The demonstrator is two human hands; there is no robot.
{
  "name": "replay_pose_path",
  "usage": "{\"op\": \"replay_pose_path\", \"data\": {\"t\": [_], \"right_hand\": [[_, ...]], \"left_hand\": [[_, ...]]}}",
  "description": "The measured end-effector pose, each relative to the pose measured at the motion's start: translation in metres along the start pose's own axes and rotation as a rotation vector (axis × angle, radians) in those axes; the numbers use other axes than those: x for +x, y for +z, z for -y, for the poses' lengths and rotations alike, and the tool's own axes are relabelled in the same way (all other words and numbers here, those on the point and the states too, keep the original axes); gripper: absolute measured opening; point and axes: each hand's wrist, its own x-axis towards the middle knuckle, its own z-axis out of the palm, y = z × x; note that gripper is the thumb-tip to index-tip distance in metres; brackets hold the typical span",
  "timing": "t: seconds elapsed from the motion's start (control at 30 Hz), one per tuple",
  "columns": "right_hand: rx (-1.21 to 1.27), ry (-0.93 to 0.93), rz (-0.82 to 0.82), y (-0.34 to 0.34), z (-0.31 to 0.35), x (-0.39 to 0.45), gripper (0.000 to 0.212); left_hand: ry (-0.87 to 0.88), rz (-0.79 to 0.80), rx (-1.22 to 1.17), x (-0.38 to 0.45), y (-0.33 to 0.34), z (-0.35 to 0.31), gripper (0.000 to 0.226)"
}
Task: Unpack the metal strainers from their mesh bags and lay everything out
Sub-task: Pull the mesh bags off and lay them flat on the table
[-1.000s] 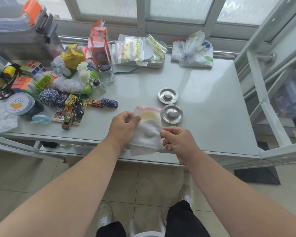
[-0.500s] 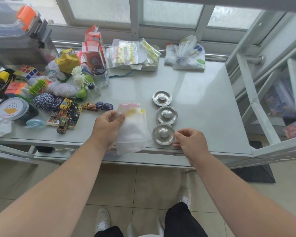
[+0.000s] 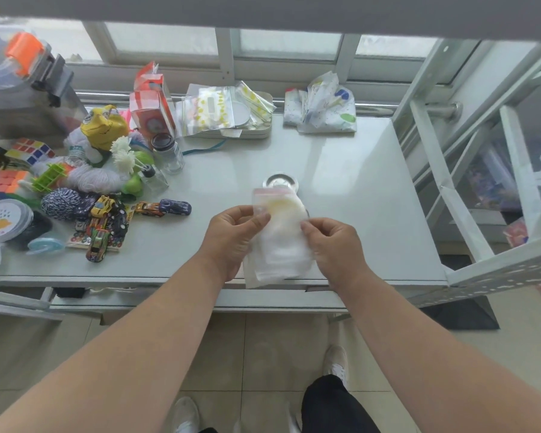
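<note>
I hold a white mesh bag (image 3: pixel 280 242) with a pink top band and a yellowish patch over the table's front edge. My left hand (image 3: pixel 233 237) grips its left side, thumb on the front. My right hand (image 3: pixel 331 245) pinches its right side. Just behind the bag one round metal strainer (image 3: pixel 280 181) lies on the white table (image 3: pixel 356 189). The bag hides the other strainers that lay in a row nearer to me. I cannot tell whether the bag holds anything.
A heap of toys fills the left side: toy cars (image 3: pixel 161 207), yarn (image 3: pixel 64 203), puzzle cubes (image 3: pixel 30 150), a glass jar (image 3: pixel 168 150). Zip bags on a tray (image 3: pixel 228 115) and a folded cloth bag (image 3: pixel 320 107) lie at the back. A white metal rack (image 3: pixel 481 170) stands right.
My right hand set a third strainer down near the front edge, then came back to the mesh bag. The bag now covers the two nearer strainers.
</note>
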Motion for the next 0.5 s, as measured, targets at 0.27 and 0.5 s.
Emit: {"op": "replay_pose_path", "data": {"t": [0.27, 0.5], "right_hand": [[-0.05, -0.031, -0.245, -0.048, 0.005, 0.078, 0.018], [-0.045, -0.018, -0.256, -0.067, 0.007, 0.139, 0.013]], "left_hand": [[0.035, -0.099, 0.013, 0.02, 0.03, -0.007, 0.022], [0.055, -0.123, 0.032, 0.026, 0.029, -0.01, 0.024]]}}
